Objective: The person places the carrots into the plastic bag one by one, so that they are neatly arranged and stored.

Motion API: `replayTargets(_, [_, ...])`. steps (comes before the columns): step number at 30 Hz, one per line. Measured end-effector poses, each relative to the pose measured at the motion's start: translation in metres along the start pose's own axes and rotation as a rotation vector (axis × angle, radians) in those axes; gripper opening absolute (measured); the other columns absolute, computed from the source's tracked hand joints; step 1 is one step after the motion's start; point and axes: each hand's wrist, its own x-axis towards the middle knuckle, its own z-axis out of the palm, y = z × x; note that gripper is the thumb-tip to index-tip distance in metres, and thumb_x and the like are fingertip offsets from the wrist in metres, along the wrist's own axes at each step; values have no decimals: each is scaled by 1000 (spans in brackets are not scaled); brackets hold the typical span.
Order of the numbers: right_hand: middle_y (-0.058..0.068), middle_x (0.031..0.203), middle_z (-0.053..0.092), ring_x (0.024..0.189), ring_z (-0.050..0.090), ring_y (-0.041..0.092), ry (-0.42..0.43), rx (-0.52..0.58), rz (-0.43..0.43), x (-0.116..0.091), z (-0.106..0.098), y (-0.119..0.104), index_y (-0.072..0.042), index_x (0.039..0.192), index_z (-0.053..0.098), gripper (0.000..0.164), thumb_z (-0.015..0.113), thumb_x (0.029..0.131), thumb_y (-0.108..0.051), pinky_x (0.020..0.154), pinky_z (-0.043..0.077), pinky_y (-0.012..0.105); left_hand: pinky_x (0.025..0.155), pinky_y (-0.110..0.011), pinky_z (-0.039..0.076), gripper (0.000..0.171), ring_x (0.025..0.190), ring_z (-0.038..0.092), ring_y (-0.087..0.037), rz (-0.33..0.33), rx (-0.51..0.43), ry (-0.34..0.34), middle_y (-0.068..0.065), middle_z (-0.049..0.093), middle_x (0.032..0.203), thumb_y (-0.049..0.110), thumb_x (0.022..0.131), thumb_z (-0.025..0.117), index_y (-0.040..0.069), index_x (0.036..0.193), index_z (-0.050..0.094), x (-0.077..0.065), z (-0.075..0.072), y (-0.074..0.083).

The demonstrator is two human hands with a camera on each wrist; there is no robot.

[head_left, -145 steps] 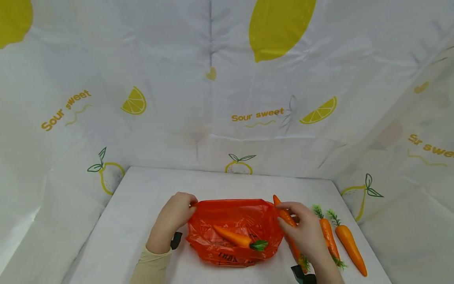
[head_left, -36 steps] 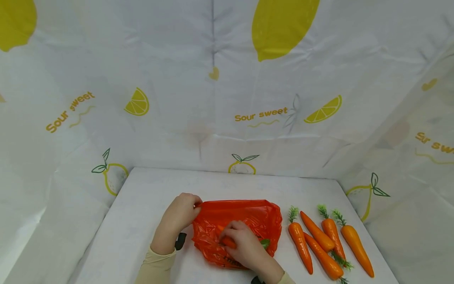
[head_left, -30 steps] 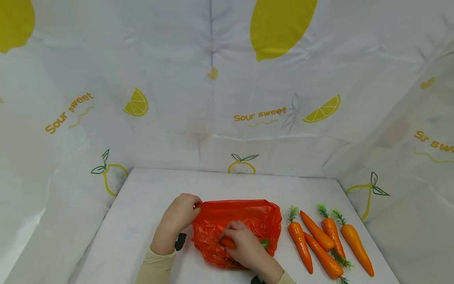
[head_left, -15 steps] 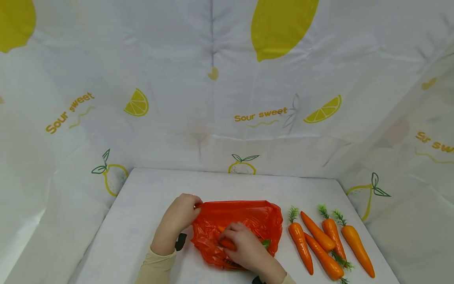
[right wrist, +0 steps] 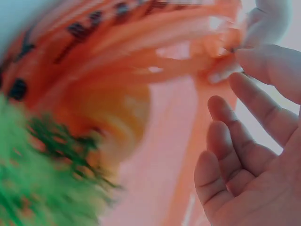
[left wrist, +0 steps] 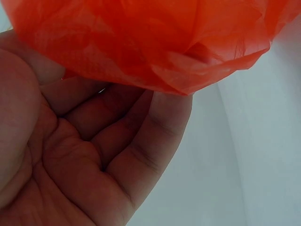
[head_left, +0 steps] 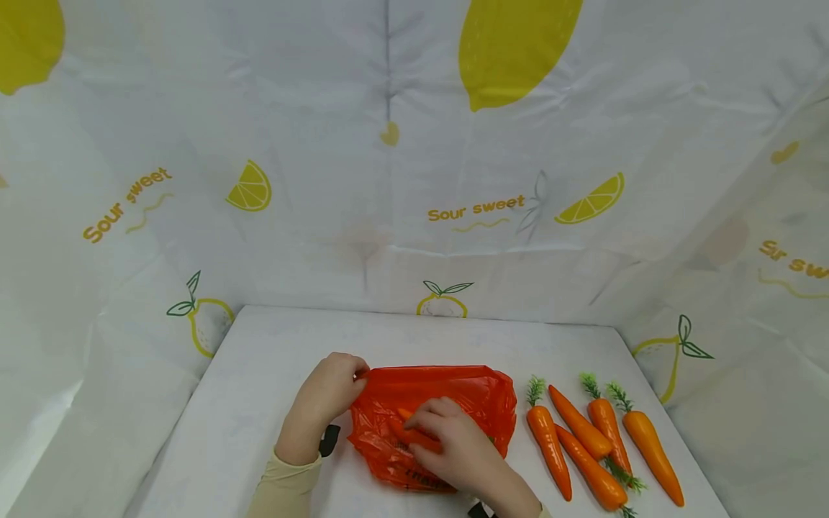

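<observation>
A red plastic bag (head_left: 447, 378) lies on the white table with its mouth spread. My left hand (head_left: 329, 388) pinches its left edge; the left wrist view shows the bag's film (left wrist: 188, 52) over the fingertips. Orange carrots (head_left: 400, 430) are inside, partly covered by my right hand (head_left: 458, 440), which reaches over the bag with loosely bent fingers. From the right wrist, these fingers (right wrist: 254, 146) have nothing between them. A blurred carrot top with green leaves (right wrist: 56, 165) shows beside them against the red film.
Several more carrots lie right of the bag. One carrot (head_left: 549, 453) is nearest to it, and another (head_left: 654, 457) is close to the table's right edge. White sheeting (head_left: 363, 237) with lemon prints surrounds the table (head_left: 285, 338) at the back and sides.
My right hand has carried a carrot from the bag's right side into it. Its fingers have since loosened and drawn slightly up and right off that carrot. My left hand keeps its pinch.
</observation>
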Motion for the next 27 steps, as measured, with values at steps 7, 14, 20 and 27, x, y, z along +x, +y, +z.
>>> replayTargets(7, [-23,128,69,120,62,4,105,-12,46,-16,-25,-10,-45,127,74,33,85,100,-30,103,63,41,76,-36,59,13,79,62,-14,-13,-21,-11,-2,80,96,1,97,75,6,103,86,0,1,0])
replayTargets(14, [-30,136,65,129,64,3,247,-66,167,-37,-55,3,-50,133,71,47,92,95,-31,106,63,46,77,-37,59,13,79,62,-14,-11,-26,-8,-3,81,96,0,96,75,6,102,86,-1,-3,3])
replayTargets(20, [-14,137,72,129,68,19,343,-105,215,-58,-76,27,-38,137,74,48,92,95,-25,103,63,57,76,-37,59,13,79,62,-14,-14,-28,-13,-3,81,96,-1,97,75,6,101,86,-2,-5,4])
replayTargets(27, [-1,138,75,126,70,30,383,-114,331,-74,-92,42,-25,138,76,43,88,97,-20,100,62,66,77,-37,60,13,80,63,-14,-22,-30,-16,-3,81,97,0,97,75,6,102,86,-2,-4,3])
